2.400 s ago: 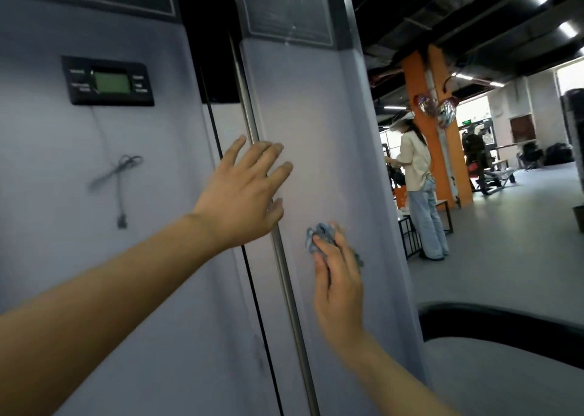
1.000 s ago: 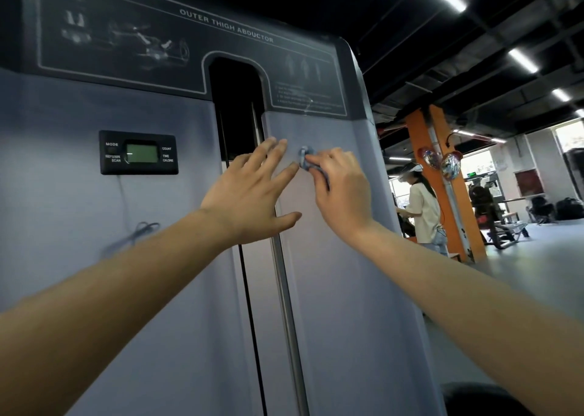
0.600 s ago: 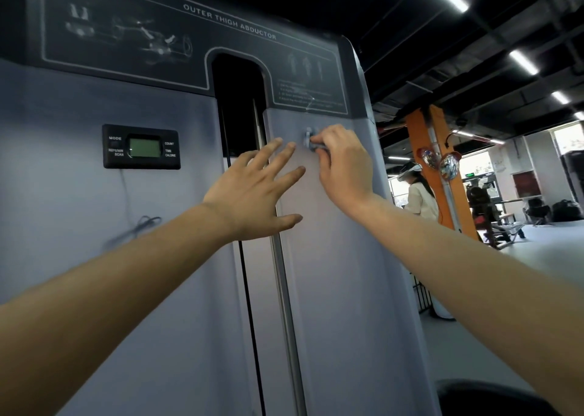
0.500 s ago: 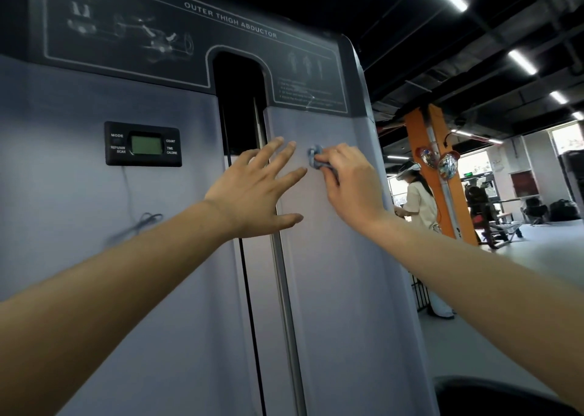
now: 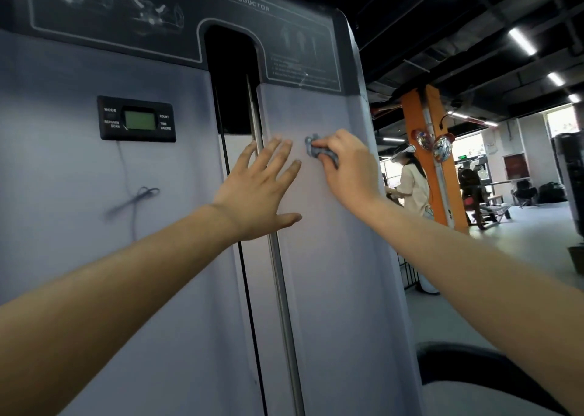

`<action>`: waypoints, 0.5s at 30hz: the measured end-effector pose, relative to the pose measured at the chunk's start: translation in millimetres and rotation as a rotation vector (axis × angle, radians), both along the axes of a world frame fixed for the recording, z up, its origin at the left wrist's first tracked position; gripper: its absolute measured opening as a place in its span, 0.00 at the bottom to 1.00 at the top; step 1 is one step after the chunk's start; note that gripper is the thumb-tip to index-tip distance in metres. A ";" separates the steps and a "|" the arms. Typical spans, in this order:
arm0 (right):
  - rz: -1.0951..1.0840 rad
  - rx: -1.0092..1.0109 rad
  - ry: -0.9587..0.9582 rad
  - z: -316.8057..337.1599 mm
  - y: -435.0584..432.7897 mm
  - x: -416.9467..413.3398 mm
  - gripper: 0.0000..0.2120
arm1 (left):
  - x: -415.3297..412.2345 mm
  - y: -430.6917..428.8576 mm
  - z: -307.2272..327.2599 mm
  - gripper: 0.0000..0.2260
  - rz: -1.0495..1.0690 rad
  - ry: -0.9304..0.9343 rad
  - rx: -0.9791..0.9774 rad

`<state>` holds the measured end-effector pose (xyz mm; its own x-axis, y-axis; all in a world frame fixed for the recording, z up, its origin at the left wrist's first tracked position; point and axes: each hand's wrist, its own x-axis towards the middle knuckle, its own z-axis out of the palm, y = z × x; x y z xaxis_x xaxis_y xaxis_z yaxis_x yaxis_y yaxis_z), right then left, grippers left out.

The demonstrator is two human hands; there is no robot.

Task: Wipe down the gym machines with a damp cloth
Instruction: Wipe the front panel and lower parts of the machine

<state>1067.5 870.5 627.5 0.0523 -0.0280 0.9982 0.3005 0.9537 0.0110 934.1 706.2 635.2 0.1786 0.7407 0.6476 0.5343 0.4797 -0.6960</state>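
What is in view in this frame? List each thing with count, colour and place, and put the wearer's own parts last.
machine shroud: 1, pale grey, fills left and centre
instruction panel: 1, dark grey, across the shroud's top, reads OUTER THIGH ABDUCTOR
display console: 1, black with green screen, upper left of shroud
cable: 1, dark, hanging below the console
guide rod: 1, metallic, in the shroud's central slot
cloth: 1, blue-grey, bunched against the shroud
pillar: 1, orange, right background
bystander: 1, pale top, beside the pillar
ceiling lights: several, white strips, upper right
left hand: 1, fingers spread, flat on the shroud
right hand: 1, gripping the cloth
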 end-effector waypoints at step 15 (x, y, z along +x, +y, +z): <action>0.033 -0.063 -0.013 -36.8 3.6 6.8 0.07 | 0.2 17.5 -65.0 0.49 -0.045 -0.033 -0.012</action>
<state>1074.3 874.0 590.8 0.0388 0.0364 0.9986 0.2693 0.9620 -0.0455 934.4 723.7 570.3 0.1908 0.7402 0.6447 0.5783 0.4460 -0.6832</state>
